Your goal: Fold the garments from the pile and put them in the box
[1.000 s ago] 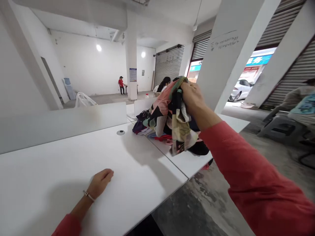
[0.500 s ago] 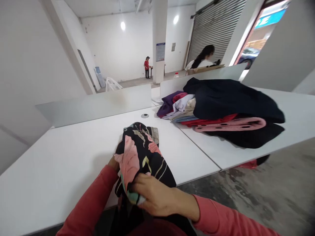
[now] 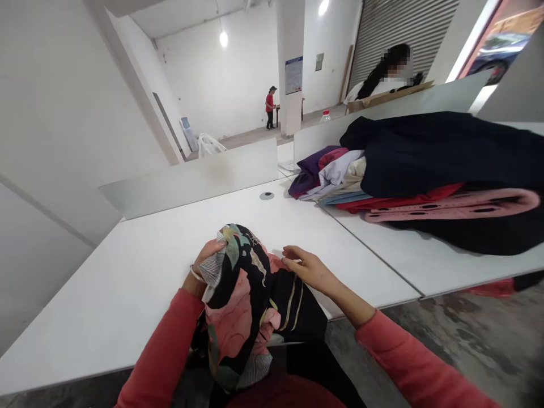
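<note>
Since 0.5 s ago, the right hand (image 3: 310, 273) has come off the near end of the floral garment (image 3: 236, 306) to its 2 o'clock side, and the left hand (image 3: 208, 252), then hidden by the cloth, now shows at its 10 o'clock corner. The left fingers are closed on a striped band (image 3: 213, 267); the right fingers are loosely parted, with nothing visible in their grip, and whether their tips touch the cloth I cannot tell. The garment lies bunched on the near edge of the white table (image 3: 140, 272), part of it dropping over at 6 o'clock (another striped band hangs there). Well out at 2 o'clock sits the clothes pile (image 3: 425, 153).

To judge by the grip, this step is opening the cloth out. Best to keep the left pinch as an anchor, take the 2 o'clock edge with the right hand, draw the 2 hands evenly apart, and bring the overhang up, as its weight could drag the folds askew.
</note>
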A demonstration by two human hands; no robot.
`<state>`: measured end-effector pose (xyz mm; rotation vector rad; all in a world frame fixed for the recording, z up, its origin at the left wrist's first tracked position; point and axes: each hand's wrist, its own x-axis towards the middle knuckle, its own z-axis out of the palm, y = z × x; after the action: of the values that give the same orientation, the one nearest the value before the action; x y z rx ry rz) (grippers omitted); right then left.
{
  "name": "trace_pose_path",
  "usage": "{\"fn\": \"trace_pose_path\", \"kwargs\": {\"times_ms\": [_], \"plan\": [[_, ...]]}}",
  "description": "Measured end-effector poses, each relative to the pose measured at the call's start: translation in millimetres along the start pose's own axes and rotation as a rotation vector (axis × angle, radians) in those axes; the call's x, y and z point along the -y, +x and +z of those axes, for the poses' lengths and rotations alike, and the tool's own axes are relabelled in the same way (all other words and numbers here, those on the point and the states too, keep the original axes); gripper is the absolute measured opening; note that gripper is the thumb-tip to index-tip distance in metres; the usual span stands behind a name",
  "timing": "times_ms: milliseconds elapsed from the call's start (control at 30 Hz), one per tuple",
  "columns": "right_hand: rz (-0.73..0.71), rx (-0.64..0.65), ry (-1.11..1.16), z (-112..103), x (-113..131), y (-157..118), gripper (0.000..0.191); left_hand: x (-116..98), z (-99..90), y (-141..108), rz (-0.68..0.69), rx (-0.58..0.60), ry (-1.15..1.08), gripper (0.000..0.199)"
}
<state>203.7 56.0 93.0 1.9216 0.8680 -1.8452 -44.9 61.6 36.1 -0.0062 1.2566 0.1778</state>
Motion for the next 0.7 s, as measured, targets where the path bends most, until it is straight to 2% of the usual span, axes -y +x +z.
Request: {"fn": "trace_pose_path", "kwargs": {"times_ms": [67, 133, 267, 367, 433, 533, 633, 700], "plan": [[0.024, 0.022, 0.040, 3.8, -1.7, -2.3, 0.037, -0.7, 6.6, -5.5, -0.045, 0.112, 0.027, 0.034], [0.063, 0.045, 0.139, 6.1, 0.8, -5.9, 0.040, -0.2, 20.1, -16.5, -0.024, 0.234, 0.185, 0.030], [0.123, 0.100, 0.384, 9.3, 9.4, -11.3, 0.050, 13.8, 70.8, -47.6, 0.273, 0.476, 0.691, 0.016], [0.162, 0.120, 0.359, 13.1, 12.1, -15.0, 0.047, 31.9, 108.1, -67.3, 0.418, 0.613, 0.840, 0.031], [0.197, 0.101, 0.353, 13.6, 11.0, -19.4, 0.040, 38.3, 119.9, -77.0, 0.432, 0.668, 0.854, 0.041], [0.245, 0.012, 0.479, 3.9, 6.0, -31.5, 0.032, 31.5, 114.9, -88.5, 0.413, 0.818, 0.771, 0.044], [0.312, -0.156, 0.632, -20.5, -0.8, -51.7, 0.027, 12.4, 93.9, -97.3, 0.398, 1.002, 0.576, 0.036], [0.344, -0.311, 0.683, -40.7, -4.6, -68.4, 0.021, 0.9, 79.6, -99.8, 0.400, 0.976, 0.430, 0.031]]}}
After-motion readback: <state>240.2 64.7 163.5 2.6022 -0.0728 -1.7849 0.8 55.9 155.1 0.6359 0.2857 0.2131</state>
